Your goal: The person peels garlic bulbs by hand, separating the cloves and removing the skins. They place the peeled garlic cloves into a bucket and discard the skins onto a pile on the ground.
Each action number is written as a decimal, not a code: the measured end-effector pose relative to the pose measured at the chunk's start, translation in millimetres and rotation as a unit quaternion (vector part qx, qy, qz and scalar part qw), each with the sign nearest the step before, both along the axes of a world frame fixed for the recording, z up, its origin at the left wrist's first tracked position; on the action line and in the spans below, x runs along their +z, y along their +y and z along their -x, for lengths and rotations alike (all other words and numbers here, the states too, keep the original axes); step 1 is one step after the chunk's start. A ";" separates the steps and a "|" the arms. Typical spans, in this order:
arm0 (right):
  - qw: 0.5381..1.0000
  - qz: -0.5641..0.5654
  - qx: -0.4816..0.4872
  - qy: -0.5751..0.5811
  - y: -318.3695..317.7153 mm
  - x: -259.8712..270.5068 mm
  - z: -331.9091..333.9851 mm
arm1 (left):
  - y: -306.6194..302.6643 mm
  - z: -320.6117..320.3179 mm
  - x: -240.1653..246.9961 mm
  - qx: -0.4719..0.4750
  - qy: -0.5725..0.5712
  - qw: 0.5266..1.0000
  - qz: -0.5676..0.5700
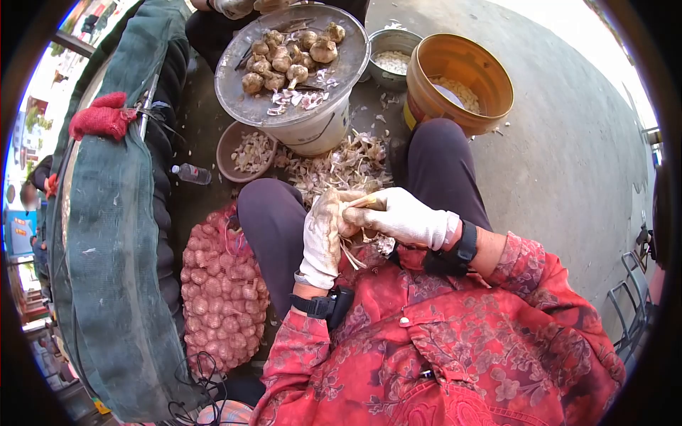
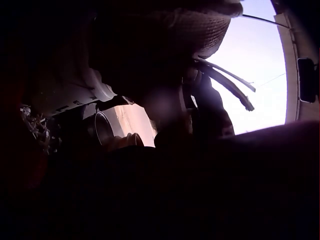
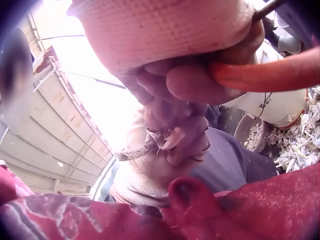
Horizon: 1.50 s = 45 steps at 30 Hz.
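My left hand (image 1: 323, 238), in a white knit glove, grips a garlic bulb (image 1: 347, 226) above my lap. Pale stalks (image 1: 353, 258) hang below it; they stand dark against the sky as stems (image 2: 227, 85) in the dim left wrist view. Close against the bulb is my gloved right hand (image 1: 412, 216), its fingers curled. In the right wrist view an orange handle-like piece (image 3: 270, 75) runs across those fingers. I cannot tell what tool it belongs to. Papery skin (image 3: 162, 137) shows at the left hand's fingers.
Garlic bulbs (image 1: 298, 57) lie on a lidded bucket (image 1: 309, 135). Around it are a bowl of cloves (image 1: 226, 167), a metal basin (image 1: 383, 79), a brown bucket (image 1: 426, 117) and heaped skins (image 1: 341, 170). A garlic sack (image 1: 220, 298) stands left. Another person's gloved hands (image 1: 234, 7) show beyond.
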State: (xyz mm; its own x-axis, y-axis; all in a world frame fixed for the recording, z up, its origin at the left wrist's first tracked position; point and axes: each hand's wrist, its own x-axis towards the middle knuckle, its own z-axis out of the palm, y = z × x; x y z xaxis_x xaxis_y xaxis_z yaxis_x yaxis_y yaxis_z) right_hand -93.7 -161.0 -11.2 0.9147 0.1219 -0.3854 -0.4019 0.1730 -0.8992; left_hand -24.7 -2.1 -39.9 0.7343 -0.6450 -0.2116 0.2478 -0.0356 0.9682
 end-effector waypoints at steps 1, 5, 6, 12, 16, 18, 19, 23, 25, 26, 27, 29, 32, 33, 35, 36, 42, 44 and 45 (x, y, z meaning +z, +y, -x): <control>1.000 0.000 -0.001 -0.001 -0.4 -0.9 0.0 | -2.8 0.3 7.2 0.025 0.097 0.995 0.008; 0.999 -0.048 -0.013 -0.004 4.0 -2.5 1.6 | -1.6 -1.5 6.0 0.032 0.147 0.988 0.040; 0.998 -0.057 -0.016 0.006 4.3 -2.5 2.6 | 0.3 -2.5 2.4 0.026 0.103 0.994 0.006; 0.966 0.222 0.094 -0.090 -1.6 23.6 -5.8 | -0.7 1.7 12.9 0.055 0.088 0.994 -0.024; 0.922 0.331 0.123 -0.157 -0.4 14.3 -4.0 | -1.9 -0.6 9.0 0.037 -0.064 0.997 -0.036; 0.909 0.354 0.119 -0.187 5.0 5.8 0.2 | -2.4 -2.9 12.8 0.032 -0.117 0.990 -0.076; 0.908 0.354 0.118 -0.188 5.0 9.9 -0.6 | -2.0 -4.5 13.9 0.026 -0.170 0.978 -0.115; 0.878 0.406 0.176 -0.181 5.8 14.2 1.2 | 2.0 -6.1 -8.2 0.043 0.123 0.991 0.035; 0.851 0.434 0.209 -0.209 7.0 17.4 0.6 | 1.1 -4.5 -7.2 0.018 0.035 0.999 -0.033; 0.847 0.436 0.214 -0.214 7.4 13.2 1.9 | 3.6 -6.7 -19.6 0.049 0.187 0.980 0.052; 0.847 0.437 0.214 -0.214 7.2 11.6 2.6 | 2.6 -8.3 -18.9 0.080 0.333 0.930 0.137; 0.824 0.458 0.234 -0.237 7.8 8.6 4.9 | 2.8 -4.5 -16.3 0.079 0.326 0.932 0.136; 0.822 0.463 0.223 -0.246 11.6 1.4 9.1 | -1.8 -0.2 -2.3 0.115 0.297 0.940 0.126; 0.822 0.462 0.222 -0.246 11.3 3.2 9.6 | 0.1 0.0 -7.6 0.108 0.297 0.938 0.139; 0.806 0.475 0.278 -0.215 9.2 9.0 9.1 | 3.9 -5.5 -19.0 0.101 0.296 0.937 0.154; 0.799 0.470 0.303 -0.222 9.3 8.7 10.8 | 7.4 -12.6 -25.4 0.082 0.326 0.924 0.185; 0.861 0.398 0.258 -0.186 4.7 6.2 13.7 | 23.3 -50.8 18.5 0.076 0.227 0.955 0.177; 0.853 0.428 0.250 -0.165 -0.5 8.6 6.7 | 21.9 -45.7 21.1 0.105 0.220 0.957 0.156; 0.852 0.433 0.228 -0.183 -3.3 4.3 7.2 | 21.6 -44.5 22.2 0.134 0.215 0.957 0.140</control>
